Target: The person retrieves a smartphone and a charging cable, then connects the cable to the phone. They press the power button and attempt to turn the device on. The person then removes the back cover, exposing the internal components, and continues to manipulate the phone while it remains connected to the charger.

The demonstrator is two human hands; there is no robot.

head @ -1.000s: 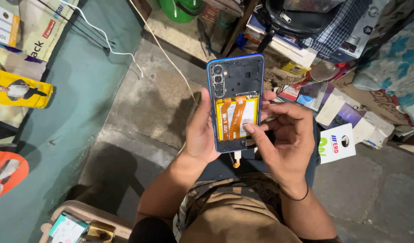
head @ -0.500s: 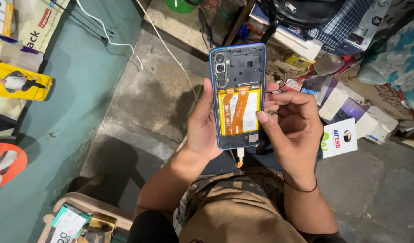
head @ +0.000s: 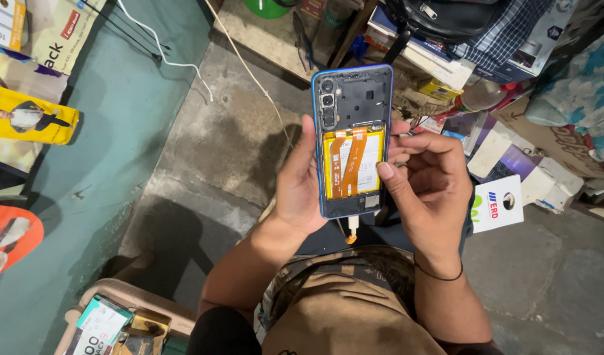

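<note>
I hold an opened smartphone (head: 352, 105) upright in front of me, its back cover off. Inside it show a black frame, camera modules at the top left, a yellow battery (head: 361, 167) and orange flex cables. My left hand (head: 300, 187) grips the phone along its left edge. My right hand (head: 425, 181) is curled at the phone's right edge, thumb tip resting by the battery's right side and fingers behind the rim. A white plug with an orange tip (head: 352, 230) hangs from the phone's bottom port.
Concrete floor lies below. A teal wall with posters (head: 32, 121) runs on the left. Cluttered boxes, a white card (head: 499, 204) and a plaid cloth (head: 505, 33) fill the right. A crate with packets (head: 111, 322) sits at the bottom left. A white cable (head: 167, 59) trails across the floor.
The phone has shifted slightly right and up in view. My right thumb has slid from the battery's middle toward its right edge.
</note>
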